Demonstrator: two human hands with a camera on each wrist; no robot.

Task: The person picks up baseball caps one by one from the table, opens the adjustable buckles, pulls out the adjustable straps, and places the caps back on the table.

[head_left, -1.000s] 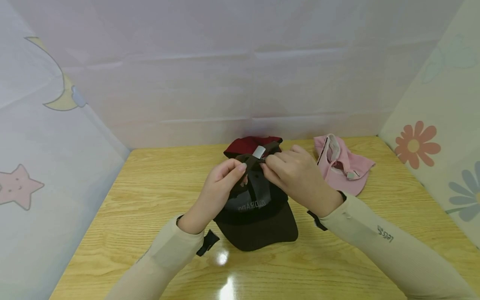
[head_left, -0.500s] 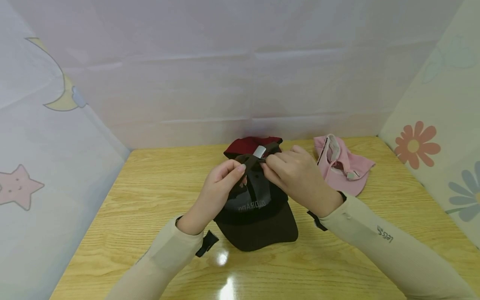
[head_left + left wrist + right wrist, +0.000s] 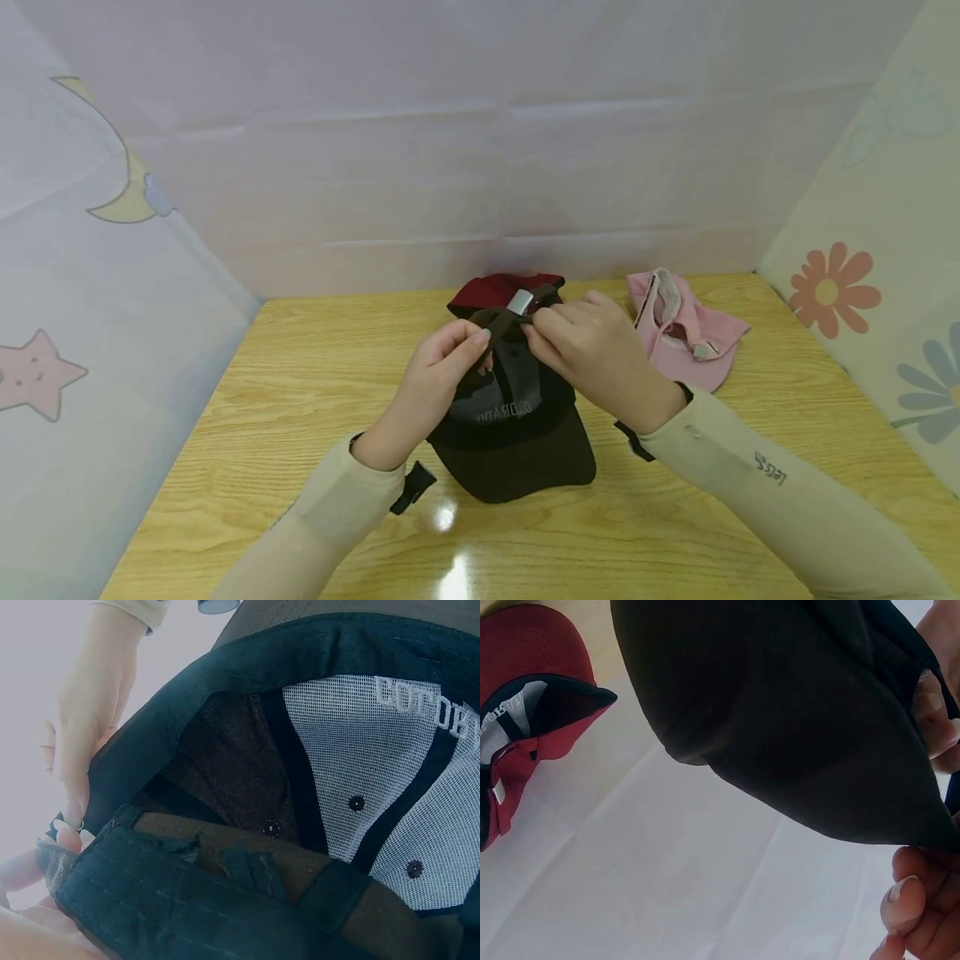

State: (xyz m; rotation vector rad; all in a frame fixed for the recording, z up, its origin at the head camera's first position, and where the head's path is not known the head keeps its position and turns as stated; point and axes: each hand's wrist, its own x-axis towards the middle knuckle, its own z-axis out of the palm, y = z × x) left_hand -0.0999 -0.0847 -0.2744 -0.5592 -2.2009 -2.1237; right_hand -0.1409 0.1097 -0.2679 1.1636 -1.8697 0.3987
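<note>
A dark brown cap (image 3: 517,458) is held with its brim toward me, and pale embroidered letters show through its mesh lining (image 3: 360,750). At its back is a dark strap (image 3: 501,327) with a silver buckle (image 3: 520,302). My left hand (image 3: 427,379) pinches the strap between thumb and fingers, left of the buckle. Just right of the buckle, my right hand (image 3: 592,350) grips the cap's back edge with curled fingers. In the right wrist view, fingertips (image 3: 904,904) sit at the dark fabric's edge. The right hand partly hides the strap's far end.
Behind the dark cap lies a red cap (image 3: 495,290), partly covered in the head view. A pink cap (image 3: 705,325) rests on the wooden table (image 3: 300,400) to the right. A pale cloth backdrop (image 3: 375,167) borders the table's back, with printed cloth on both sides.
My left hand has drawn very slightly left and down with the strap, and the silver buckle has shifted slightly right. My right hand stays in place.
</note>
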